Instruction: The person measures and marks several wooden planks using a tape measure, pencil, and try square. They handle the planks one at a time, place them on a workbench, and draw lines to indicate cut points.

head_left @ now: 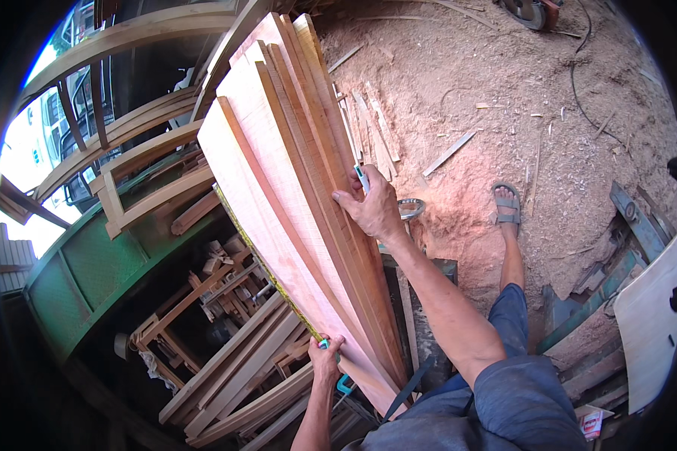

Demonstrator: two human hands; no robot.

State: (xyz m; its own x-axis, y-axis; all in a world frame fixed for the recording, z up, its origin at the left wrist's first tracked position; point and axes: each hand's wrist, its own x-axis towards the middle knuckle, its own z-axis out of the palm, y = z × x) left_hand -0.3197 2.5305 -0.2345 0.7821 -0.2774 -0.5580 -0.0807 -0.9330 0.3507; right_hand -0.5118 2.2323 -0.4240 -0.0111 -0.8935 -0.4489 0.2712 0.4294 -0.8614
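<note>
Long wooden boards [282, 169] with pale reddish faces lie stacked and fanned out in front of me, running from my waist to the far end. My left hand [326, 358] is closed around a teal tape measure [324, 343] at the near left edge of the stack. Its yellow blade [267, 269] stretches along that edge toward the far left corner. Over the right side of the boards, my right hand [374, 207] pinches a slim white-and-teal pen-like tool [362, 179]. Whether it is a pen or a knife is unclear. The case is partly hidden by my fingers.
Sawdust and wood scraps [449, 153] cover the ground at right, with a dark cable [579, 90]. A metal handwheel [411, 208] sits beside the boards. Curved wooden frames [139, 150], a green metal panel [101, 263] and stacked timber [237, 364] fill the left.
</note>
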